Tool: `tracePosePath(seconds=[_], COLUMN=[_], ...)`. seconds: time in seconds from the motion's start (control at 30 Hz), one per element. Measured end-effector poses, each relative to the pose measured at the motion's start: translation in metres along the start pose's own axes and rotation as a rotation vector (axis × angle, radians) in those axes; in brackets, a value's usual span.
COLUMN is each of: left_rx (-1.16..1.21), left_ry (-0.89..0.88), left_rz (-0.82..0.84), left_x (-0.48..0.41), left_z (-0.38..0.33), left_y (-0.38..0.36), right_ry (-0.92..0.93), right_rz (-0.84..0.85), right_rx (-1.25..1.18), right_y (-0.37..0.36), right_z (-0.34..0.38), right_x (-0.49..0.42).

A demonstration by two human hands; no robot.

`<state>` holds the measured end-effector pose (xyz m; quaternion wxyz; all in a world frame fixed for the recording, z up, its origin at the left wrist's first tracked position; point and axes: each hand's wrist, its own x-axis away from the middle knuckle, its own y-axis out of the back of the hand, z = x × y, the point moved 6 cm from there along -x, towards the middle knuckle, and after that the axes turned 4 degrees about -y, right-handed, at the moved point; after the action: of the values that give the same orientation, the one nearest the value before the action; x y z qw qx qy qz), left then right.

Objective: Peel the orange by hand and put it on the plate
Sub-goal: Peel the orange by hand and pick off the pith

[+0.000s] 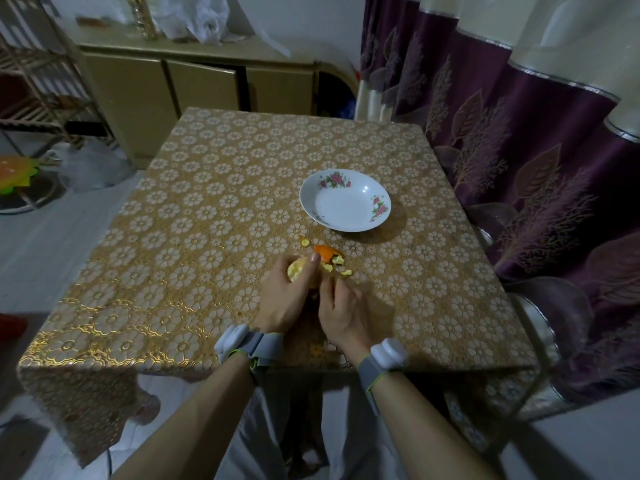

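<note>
Fingers [312, 263] of left hand [282, 299] and right hand [344, 313] around part-peeled orange [296, 270]

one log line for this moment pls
step: peeling | left hand: holds orange | right hand: picks at orange | peel bits: on table | plate: no orange yet

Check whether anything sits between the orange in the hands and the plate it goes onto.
Only loose peel scraps lie on the table between the orange, held by the left hand and right hand, and the plate. They lie low, so carrying the orange above them should probably clear them.
</note>
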<state>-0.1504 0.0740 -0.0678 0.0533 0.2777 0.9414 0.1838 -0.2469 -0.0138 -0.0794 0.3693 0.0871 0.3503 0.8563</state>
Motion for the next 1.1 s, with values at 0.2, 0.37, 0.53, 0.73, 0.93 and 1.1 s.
tracePosePath(seconds=[0.2, 0.37, 0.53, 0.73, 0.93, 1.1], left_rx=[0.06, -0.024, 0.014, 0.14, 0.212, 0.117], left_ry=[0.038, 0.055, 0.083, 0.139, 0.148, 0.153], left_rz=[0.021, 0.047, 0.054, 0.133, 0.174, 0.183], left_x=[-0.007, -0.011, -0.013, -0.016, -0.017, -0.017], left_z=[0.004, 0.007, 0.01, 0.011, 0.014, 0.014], left_y=[0.002, 0.001, 0.0, -0.004, -0.003, -0.002], right_ry=[0.108, 0.117, 0.099, 0.056, 0.048, 0.095], right_rz=[-0.022, 0.087, 0.033, -0.053, 0.018, -0.025], right_rx=[-0.069, 0.047, 0.04, -0.103, -0.139, -0.031], right_y=[-0.002, 0.004, 0.003, 0.007, 0.003, -0.003], right_z=[0.003, 0.001, -0.001, -0.004, 0.002, -0.003], right_x=[-0.007, -0.011, -0.012, -0.01, -0.01, -0.008])
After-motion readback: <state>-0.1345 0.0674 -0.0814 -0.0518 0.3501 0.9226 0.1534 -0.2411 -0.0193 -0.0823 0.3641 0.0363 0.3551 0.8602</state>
